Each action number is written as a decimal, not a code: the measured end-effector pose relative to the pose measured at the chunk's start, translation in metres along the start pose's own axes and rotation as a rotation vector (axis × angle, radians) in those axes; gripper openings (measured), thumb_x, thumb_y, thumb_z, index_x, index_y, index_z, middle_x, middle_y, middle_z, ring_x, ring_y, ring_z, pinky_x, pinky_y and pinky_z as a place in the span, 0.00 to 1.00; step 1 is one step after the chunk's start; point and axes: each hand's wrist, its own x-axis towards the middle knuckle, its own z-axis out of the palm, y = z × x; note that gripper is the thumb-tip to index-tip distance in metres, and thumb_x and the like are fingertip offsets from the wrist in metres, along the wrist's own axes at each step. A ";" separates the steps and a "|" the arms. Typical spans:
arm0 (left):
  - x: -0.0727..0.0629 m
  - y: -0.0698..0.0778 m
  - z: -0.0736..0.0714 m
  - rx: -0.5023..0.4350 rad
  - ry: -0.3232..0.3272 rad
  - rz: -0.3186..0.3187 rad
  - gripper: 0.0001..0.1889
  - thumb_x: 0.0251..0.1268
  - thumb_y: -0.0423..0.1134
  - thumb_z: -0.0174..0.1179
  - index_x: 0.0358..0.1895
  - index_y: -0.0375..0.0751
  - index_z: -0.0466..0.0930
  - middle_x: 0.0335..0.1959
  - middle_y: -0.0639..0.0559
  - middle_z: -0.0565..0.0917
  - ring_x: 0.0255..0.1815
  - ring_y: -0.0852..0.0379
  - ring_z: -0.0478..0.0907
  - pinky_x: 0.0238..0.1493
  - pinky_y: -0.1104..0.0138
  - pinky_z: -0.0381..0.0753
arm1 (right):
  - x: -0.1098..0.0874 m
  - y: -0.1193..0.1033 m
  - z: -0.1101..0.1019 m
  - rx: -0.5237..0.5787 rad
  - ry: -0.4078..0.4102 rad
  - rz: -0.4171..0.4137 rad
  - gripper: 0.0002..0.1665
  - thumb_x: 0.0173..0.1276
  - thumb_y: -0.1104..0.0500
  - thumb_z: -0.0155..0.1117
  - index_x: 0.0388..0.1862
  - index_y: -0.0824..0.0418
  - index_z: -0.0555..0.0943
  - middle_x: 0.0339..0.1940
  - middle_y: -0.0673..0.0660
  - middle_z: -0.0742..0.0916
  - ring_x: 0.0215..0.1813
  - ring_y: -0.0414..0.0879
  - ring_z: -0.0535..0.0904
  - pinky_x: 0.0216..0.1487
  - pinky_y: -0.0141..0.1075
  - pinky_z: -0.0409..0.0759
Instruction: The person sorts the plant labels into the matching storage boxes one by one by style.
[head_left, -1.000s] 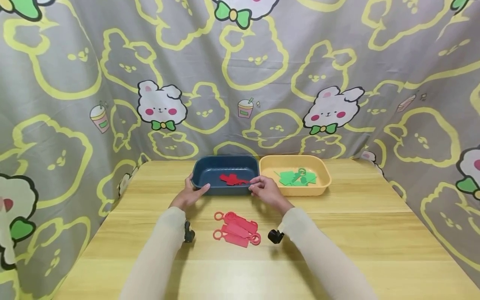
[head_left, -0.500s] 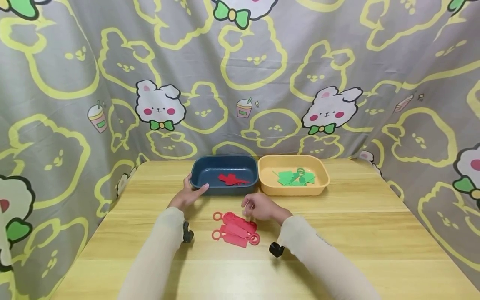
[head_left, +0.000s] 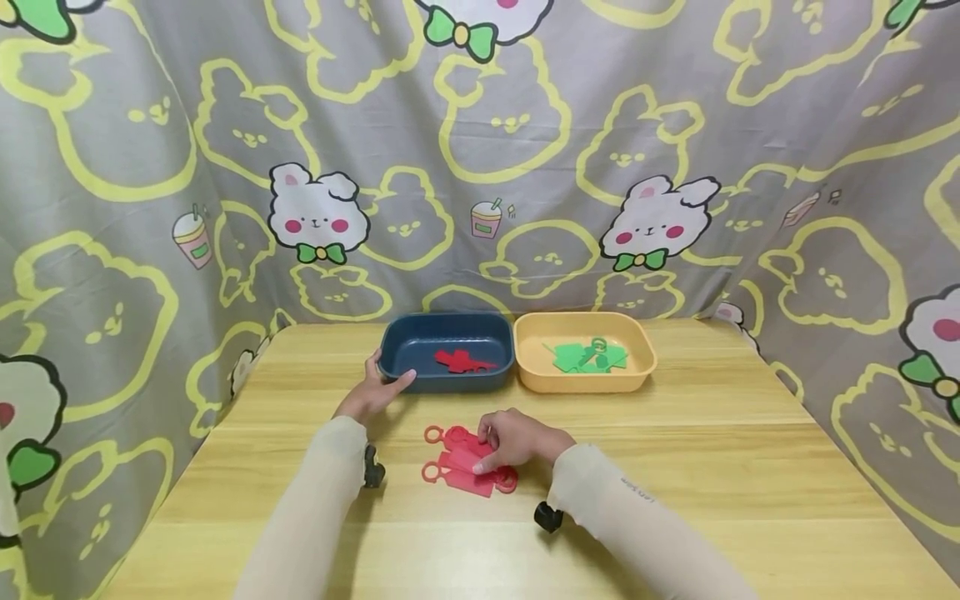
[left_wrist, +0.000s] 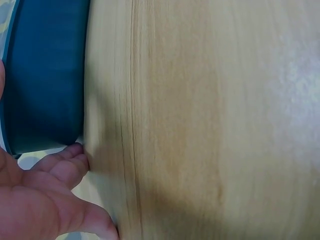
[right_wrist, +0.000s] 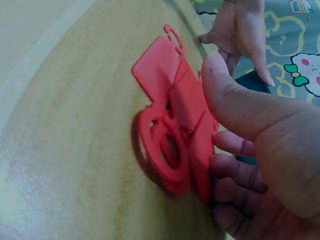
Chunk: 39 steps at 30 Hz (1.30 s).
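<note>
My left hand holds the front left corner of the dark blue bin, fingers at its end wall and thumb along the front. Flat red pieces lie inside. My right hand is over several red plastic tags with ring ends, overlapping on the table. In the right wrist view its thumb and curled fingers stand apart around the tags' edge; the fingertips are close to or touching them, with no pinch visible. In the left wrist view part of the left hand shows under the bin.
A yellow bin stands against the blue bin's right side and holds several flat green pieces. The wooden table ends at a patterned curtain at the back and sides. Black wrist cameras hang under the sleeves.
My right hand has moved from the blue bin's front right corner toward me and down to the red tags. The left hand stays at the bin.
</note>
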 end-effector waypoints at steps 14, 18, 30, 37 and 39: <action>-0.003 0.001 0.001 0.010 0.006 -0.008 0.51 0.67 0.63 0.53 0.75 0.52 0.23 0.73 0.26 0.54 0.69 0.27 0.56 0.69 0.45 0.53 | 0.003 0.005 0.003 0.044 0.062 0.036 0.16 0.53 0.57 0.79 0.33 0.59 0.79 0.22 0.49 0.77 0.28 0.40 0.72 0.36 0.34 0.72; -0.003 0.001 0.001 0.007 0.004 -0.016 0.52 0.65 0.66 0.53 0.75 0.52 0.23 0.73 0.26 0.54 0.69 0.27 0.56 0.69 0.45 0.53 | 0.004 0.006 0.003 0.032 0.063 0.057 0.13 0.54 0.57 0.78 0.31 0.57 0.80 0.22 0.47 0.78 0.28 0.39 0.72 0.34 0.32 0.72; -0.003 0.000 0.000 0.019 0.002 -0.013 0.57 0.60 0.72 0.53 0.75 0.52 0.22 0.73 0.28 0.54 0.69 0.27 0.55 0.69 0.46 0.52 | 0.003 0.009 0.001 0.090 0.077 0.040 0.03 0.64 0.60 0.68 0.30 0.56 0.83 0.20 0.46 0.80 0.26 0.38 0.74 0.32 0.33 0.74; -0.003 0.001 0.000 0.020 0.001 -0.024 0.54 0.63 0.68 0.53 0.75 0.52 0.22 0.73 0.27 0.53 0.70 0.27 0.54 0.69 0.45 0.52 | 0.002 0.012 0.000 0.083 0.114 0.030 0.08 0.71 0.63 0.58 0.31 0.58 0.82 0.18 0.47 0.78 0.21 0.39 0.72 0.27 0.32 0.71; -0.003 0.001 0.000 0.017 0.004 -0.025 0.53 0.65 0.66 0.53 0.75 0.52 0.22 0.73 0.26 0.53 0.70 0.27 0.54 0.69 0.45 0.52 | 0.001 0.013 0.000 0.096 0.122 0.033 0.09 0.72 0.62 0.57 0.32 0.58 0.81 0.18 0.47 0.78 0.21 0.39 0.71 0.26 0.32 0.70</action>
